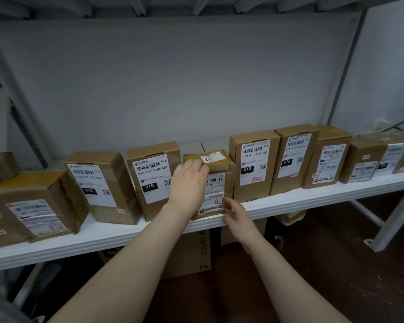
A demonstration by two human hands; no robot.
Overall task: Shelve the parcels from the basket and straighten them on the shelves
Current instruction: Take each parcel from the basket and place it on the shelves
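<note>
A small taped brown parcel (216,183) with white labels stands on the white shelf (289,201), in the gap between two taller boxes. My left hand (188,183) lies flat over its top left corner and front face. My right hand (234,214) touches its lower right corner at the shelf edge, fingers spread. To its left stands a tall labelled box (153,180), to its right another tall box (253,164). No basket is in view.
A row of labelled cardboard parcels runs along the shelf from left (33,206) to right (378,157). A grey back wall (184,78) closes the shelf. Under the shelf stands a large printed carton (191,250). A white frame leg (392,227) is at the right.
</note>
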